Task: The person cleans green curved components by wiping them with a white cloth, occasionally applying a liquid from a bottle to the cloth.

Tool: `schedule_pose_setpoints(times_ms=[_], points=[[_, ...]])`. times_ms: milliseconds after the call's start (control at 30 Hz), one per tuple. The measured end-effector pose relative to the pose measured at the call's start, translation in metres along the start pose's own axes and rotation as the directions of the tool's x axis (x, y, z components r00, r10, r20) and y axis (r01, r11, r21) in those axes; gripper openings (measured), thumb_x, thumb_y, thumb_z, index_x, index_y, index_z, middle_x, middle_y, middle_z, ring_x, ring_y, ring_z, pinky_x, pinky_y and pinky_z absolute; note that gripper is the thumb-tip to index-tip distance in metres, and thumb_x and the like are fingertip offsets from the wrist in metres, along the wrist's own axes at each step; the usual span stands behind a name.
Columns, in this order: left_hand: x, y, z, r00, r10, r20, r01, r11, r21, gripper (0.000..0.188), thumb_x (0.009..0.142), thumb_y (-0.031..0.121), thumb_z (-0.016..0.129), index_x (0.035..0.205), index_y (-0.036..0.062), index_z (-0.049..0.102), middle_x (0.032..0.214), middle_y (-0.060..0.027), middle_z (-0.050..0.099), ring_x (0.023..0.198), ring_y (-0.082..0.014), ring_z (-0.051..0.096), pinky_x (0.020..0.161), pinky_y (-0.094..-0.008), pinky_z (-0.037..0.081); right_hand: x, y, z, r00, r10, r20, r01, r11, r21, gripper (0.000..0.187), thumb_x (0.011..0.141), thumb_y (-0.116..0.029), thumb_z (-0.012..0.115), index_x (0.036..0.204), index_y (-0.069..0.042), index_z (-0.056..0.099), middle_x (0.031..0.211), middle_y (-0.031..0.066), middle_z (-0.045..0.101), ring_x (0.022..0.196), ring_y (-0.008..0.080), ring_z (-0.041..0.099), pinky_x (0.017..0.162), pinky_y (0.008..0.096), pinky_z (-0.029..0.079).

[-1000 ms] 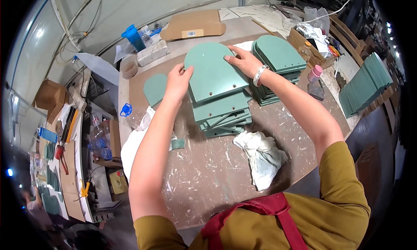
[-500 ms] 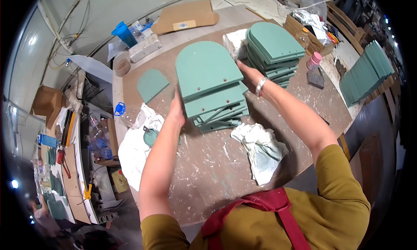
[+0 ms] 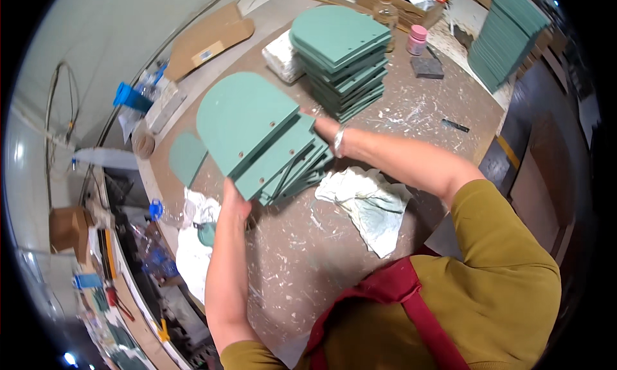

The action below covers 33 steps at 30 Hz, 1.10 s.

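Observation:
A stack of green round-topped panels (image 3: 247, 119) lies between my two hands, its layers unevenly offset at the near, straight side. My left hand (image 3: 236, 201) grips the near left corner, its fingers partly hidden by the panels. On the opposite side my right hand (image 3: 326, 133), a bracelet at its wrist, holds the stack's right edge; the panels cover some of its fingers. Just left of the stack a single thin green panel (image 3: 186, 156) lies flat. A taller stack of similar panels (image 3: 340, 39) stands beyond my right hand.
A crumpled white cloth (image 3: 369, 209) lies near my right forearm, another white cloth (image 3: 193, 254) by my left. A pink bottle (image 3: 417, 41), a dark grey block (image 3: 427, 68) and a small black tool (image 3: 455, 125) are at the right. Cardboard (image 3: 209, 42) lies at the back.
The view has swung, shifting everything. The held stack has moved left with my hands, now right against the single panel and farther from the taller stack. My right hand sits closer to the near side.

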<state>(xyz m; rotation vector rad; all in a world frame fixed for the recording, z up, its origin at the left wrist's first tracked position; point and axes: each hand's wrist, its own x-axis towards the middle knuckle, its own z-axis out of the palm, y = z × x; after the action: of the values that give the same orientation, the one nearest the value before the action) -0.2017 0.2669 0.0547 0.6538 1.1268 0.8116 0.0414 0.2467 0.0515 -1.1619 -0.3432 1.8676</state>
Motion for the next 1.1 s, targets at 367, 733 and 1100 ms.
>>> schedule_pose_setpoints(times_ms=[367, 733, 1100], points=[[-0.011, 0.064, 0.001, 0.963, 0.225, 0.148, -0.203, 0.968, -0.15, 0.06, 0.097, 0.049, 0.044, 0.137, 0.0034, 0.044, 0.13, -0.0109, 0.054, 0.121, -0.024, 0.05, 0.102, -0.0387, 0.041, -0.024, -0.047, -0.005, 0.881, -0.467, 0.082, 0.469, 0.835, -0.287, 0.106, 0.079, -0.075, 0.051, 0.146, 0.004, 0.026, 0.15, 0.0278, 0.025, 0.14, 0.0347, 0.028, 0.114, 0.0407, 0.024], [0.0, 0.091, 0.047, 0.987, 0.129, 0.096, -0.142, 0.979, 0.146, 0.062, 0.092, 0.051, 0.054, 0.13, 0.0031, 0.05, 0.126, -0.0105, 0.056, 0.112, -0.0251, 0.055, 0.093, -0.0373, 0.047, -0.045, -0.04, 0.028, 0.93, -0.191, 0.315, 0.266, 0.94, -0.215, 0.079, 0.092, -0.068, 0.036, 0.142, -0.006, 0.041, 0.139, 0.0177, 0.047, 0.125, 0.0267, 0.05, 0.1, 0.0377, 0.043], [0.049, -0.003, -0.026, 0.999, -0.012, 0.043, 0.014, 0.999, -0.034, 0.07, 0.094, 0.061, 0.04, 0.139, 0.0073, 0.041, 0.137, -0.0096, 0.049, 0.124, -0.0273, 0.047, 0.105, -0.0418, 0.037, 0.014, 0.033, -0.031, 0.98, -0.197, 0.033, 0.197, 0.98, -0.015, 0.071, 0.092, -0.06, 0.045, 0.135, -0.003, 0.046, 0.13, 0.0151, 0.056, 0.115, 0.0248, 0.056, 0.1, 0.0394, 0.043]])
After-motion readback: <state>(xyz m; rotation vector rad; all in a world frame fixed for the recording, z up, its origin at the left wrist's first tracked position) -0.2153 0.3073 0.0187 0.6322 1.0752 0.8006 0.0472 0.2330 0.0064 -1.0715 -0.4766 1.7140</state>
